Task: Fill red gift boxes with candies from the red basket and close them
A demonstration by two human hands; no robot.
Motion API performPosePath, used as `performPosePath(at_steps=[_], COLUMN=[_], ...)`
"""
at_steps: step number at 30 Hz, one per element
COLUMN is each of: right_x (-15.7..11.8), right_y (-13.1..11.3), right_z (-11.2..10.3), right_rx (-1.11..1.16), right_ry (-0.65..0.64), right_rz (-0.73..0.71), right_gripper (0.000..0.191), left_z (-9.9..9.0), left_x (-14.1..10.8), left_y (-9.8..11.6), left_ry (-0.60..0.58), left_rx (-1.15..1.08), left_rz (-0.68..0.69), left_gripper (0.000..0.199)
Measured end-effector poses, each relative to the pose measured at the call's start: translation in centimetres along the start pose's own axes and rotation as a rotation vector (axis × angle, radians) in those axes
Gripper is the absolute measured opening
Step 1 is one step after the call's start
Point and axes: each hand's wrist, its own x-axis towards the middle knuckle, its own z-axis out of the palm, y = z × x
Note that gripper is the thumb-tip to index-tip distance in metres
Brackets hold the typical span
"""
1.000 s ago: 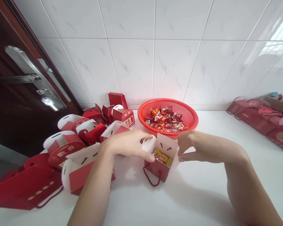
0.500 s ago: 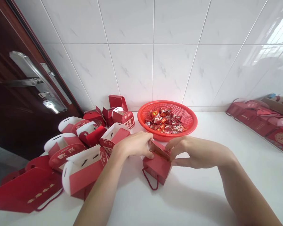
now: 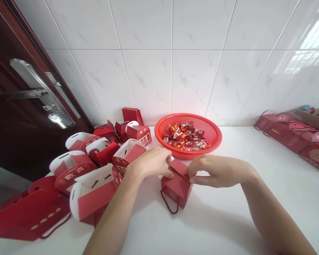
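Observation:
A small red gift box (image 3: 177, 188) with a dark red cord handle (image 3: 171, 209) stands on the white counter in front of me. My left hand (image 3: 155, 163) grips its left side, the thumb resting on the top near the flap. With fingers and thumb pinched, my right hand (image 3: 211, 170) holds the right edge of the top flap (image 3: 181, 168), which lies low over the opening. Just behind the box sits a red plastic basket (image 3: 217, 136) holding many wrapped candies (image 3: 184, 136). What the box holds is hidden.
Several open red and white gift boxes (image 3: 98, 187) crowd the left, beside a larger red box (image 3: 34, 212) with a cord. More red boxes (image 3: 292, 136) line the right edge. A tiled wall (image 3: 149, 78) rises behind, and a brown door (image 3: 13, 124) with keys stands left.
My right hand has moved slightly left, bringing the flap down over the box's opening. The left hand stays in place on the box.

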Motion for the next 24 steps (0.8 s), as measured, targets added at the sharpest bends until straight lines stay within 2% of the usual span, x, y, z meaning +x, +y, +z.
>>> performPosePath(at_steps=[5, 13, 24], right_x=[0.2, 0.2, 0.4], right_y=[0.1, 0.2, 0.0], right_z=[0.0, 0.1, 0.1], right_rx=[-0.015, -0.006, -0.015], right_ry=[-0.025, -0.013, -0.037], right_rz=[0.024, 0.021, 0.049], right_gripper=[0.024, 0.023, 0.024], left_z=[0.1, 0.0, 0.2], left_x=[0.0, 0.3, 0.5], left_y=[-0.1, 0.9, 0.7], left_ry=[0.010, -0.015, -0.044], left_rx=[-0.004, -0.017, -0.020], left_rz=[-0.006, -0.020, -0.021], left_gripper=[0.045, 0.026, 0.026])
